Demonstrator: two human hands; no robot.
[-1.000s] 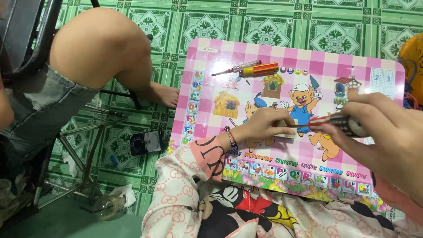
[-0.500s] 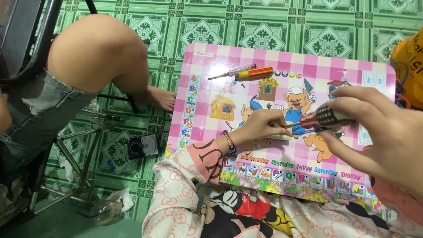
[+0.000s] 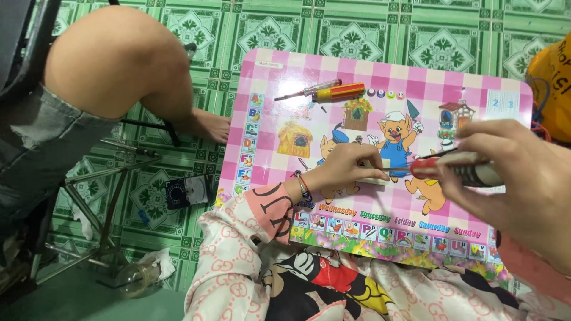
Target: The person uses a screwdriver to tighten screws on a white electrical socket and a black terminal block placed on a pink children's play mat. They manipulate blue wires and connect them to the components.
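Head cam showed the right hand (image 3: 523, 184) wrapped tight around a red-and-black screwdriver (image 3: 455, 169), its thin metal shaft pointing at a small pale flat piece (image 3: 375, 178) that the left hand (image 3: 348, 169) pinched down on the glossy pink checkered board (image 3: 416, 80). Further up the board lay two more screwdrivers, one clear-handled (image 3: 306, 91) and one chunky orange-and-red (image 3: 339, 92), touching side by side, with green patterned floor tiles (image 3: 357, 30) all around.

Your surface (image 3: 416, 77) is pink-white checked with cartoon pigs; floor tiles (image 3: 345, 35) green patterned; spare screwdriver (image 3: 333, 92) yellow-orange; held screwdriver (image 3: 458, 169) red-black.
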